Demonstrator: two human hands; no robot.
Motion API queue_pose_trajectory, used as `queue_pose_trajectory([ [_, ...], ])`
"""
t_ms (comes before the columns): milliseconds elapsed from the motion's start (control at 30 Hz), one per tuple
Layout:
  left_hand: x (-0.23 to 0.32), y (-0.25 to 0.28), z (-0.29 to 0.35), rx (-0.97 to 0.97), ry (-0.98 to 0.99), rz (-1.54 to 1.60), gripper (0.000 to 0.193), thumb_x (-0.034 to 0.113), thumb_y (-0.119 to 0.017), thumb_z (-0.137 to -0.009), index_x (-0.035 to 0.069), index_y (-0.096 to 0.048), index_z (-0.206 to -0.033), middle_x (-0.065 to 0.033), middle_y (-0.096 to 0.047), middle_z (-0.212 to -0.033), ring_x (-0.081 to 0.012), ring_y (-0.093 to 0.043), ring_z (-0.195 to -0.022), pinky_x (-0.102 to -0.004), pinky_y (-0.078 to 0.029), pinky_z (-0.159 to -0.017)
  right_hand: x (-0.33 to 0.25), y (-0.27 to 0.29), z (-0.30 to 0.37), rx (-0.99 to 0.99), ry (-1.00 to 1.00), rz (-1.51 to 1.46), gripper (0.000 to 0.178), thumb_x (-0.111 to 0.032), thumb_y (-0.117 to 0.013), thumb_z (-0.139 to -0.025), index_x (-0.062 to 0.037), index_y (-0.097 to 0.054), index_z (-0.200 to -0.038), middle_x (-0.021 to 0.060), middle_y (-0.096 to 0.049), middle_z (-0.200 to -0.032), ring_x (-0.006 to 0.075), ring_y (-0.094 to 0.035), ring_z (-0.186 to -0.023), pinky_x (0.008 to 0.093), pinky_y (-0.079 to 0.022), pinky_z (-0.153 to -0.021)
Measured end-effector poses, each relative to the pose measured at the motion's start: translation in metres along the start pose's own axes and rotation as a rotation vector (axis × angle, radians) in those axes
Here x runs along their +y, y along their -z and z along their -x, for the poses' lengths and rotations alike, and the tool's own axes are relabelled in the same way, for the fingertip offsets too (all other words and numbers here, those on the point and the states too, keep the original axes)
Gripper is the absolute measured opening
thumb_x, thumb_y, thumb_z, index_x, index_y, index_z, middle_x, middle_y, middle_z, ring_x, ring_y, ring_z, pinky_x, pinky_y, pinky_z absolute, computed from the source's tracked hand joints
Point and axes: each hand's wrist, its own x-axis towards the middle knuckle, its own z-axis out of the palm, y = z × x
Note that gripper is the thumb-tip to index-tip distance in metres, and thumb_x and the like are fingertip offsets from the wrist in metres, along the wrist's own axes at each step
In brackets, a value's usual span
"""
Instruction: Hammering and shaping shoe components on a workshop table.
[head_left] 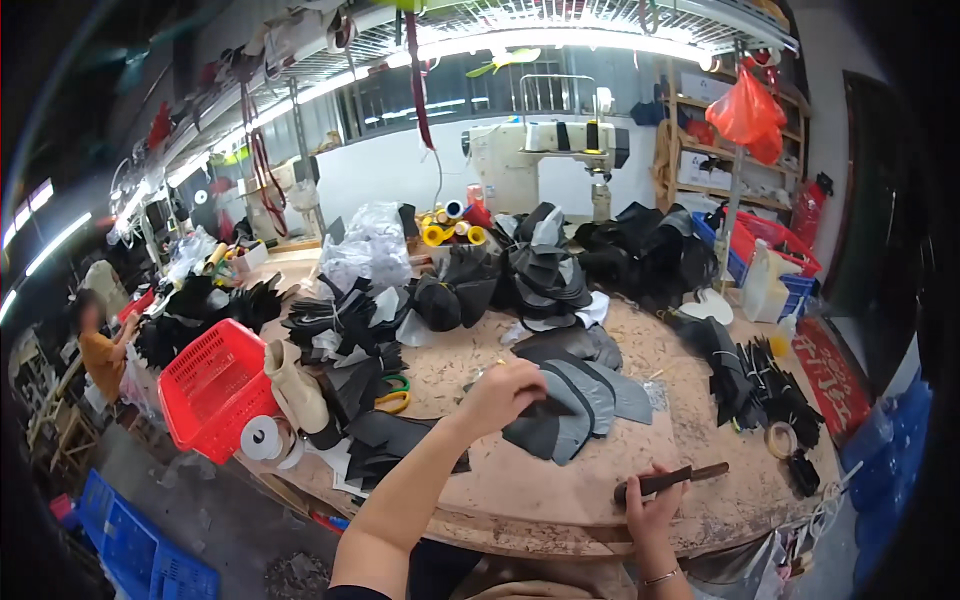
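Flat grey and black pieces lie fanned in overlapping layers on the near middle of the broad worktable. Beyond them stands a pale sewing machine; to the left is a red basket. The person's left hand is over the pieces' left edge, fingers curled together; whether it pinches one cannot be told. The right hand grasps a brown tool near the table's front edge. Yellow-and-green-handled scissors lie left of the left hand.

Cut pieces centrally on the worktop; behind them, a sewing machine; to their left, scissors, then a basket; to their right, a tape roll.
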Motion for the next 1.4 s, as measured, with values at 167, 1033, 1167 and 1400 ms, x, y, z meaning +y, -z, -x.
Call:
queue_pose_trajectory([
  [167,0.056,0.032,0.018,0.355,0.303,0.418,0.036,0.007,-0.069,-0.085,0.005,-0.06,-0.119,-0.0118,-0.065,-0.107,-0.0243,-0.063,-0.098,-0.0313,-0.049,-0.086,0.0,-0.001,0.002,-0.066,-0.045,-0.059,0.039,-0.022,-0.07,-0.082,-0.0005,-0.053,-0.11,0.0074,-0.063,-0.09,0.028,-0.051,-0.098,0.0459,-0.029,-0.098],
  [1033,0.052,-0.132,0.076,-0.135,0.432,0.031,0.03,-0.001,-0.069,-0.074,0.002,-0.061,-0.103,-0.0178,-0.056,-0.11,-0.0381,-0.055,-0.101,-0.0448,-0.046,-0.084,0.027,-0.012,0.004,0.082,-0.048,-0.03,0.036,-0.02,-0.059,-0.095,0.0075,-0.053,-0.117,0.0192,-0.057,-0.102,0.0301,-0.056,-0.094,0.0394,-0.042,-0.087],
  [1167,0.046,-0.128,0.084,-0.013,0.419,0.216,0.028,-0.001,-0.067,-0.071,0.002,-0.062,-0.099,-0.0194,-0.06,-0.093,-0.0385,-0.058,-0.091,-0.0455,-0.048,-0.077,0.035,-0.016,0.006,0.047,-0.066,-0.026,0.036,-0.022,-0.059,-0.095,0.007,-0.054,-0.116,0.02,-0.057,-0.103,0.0302,-0.056,-0.092,0.0382,-0.043,-0.086],
  [1400,0.069,-0.146,0.079,0.024,0.222,0.306,0.016,0.004,-0.068,-0.072,0.005,-0.067,-0.088,-0.0175,-0.061,-0.088,-0.037,-0.059,-0.089,-0.0432,-0.049,-0.076,-0.004,0.002,0.0,0.062,-0.34,-0.231,0.035,-0.022,-0.062,-0.092,0.0069,-0.055,-0.11,0.0176,-0.059,-0.094,0.0299,-0.056,-0.09,0.0399,-0.044,-0.083],
])
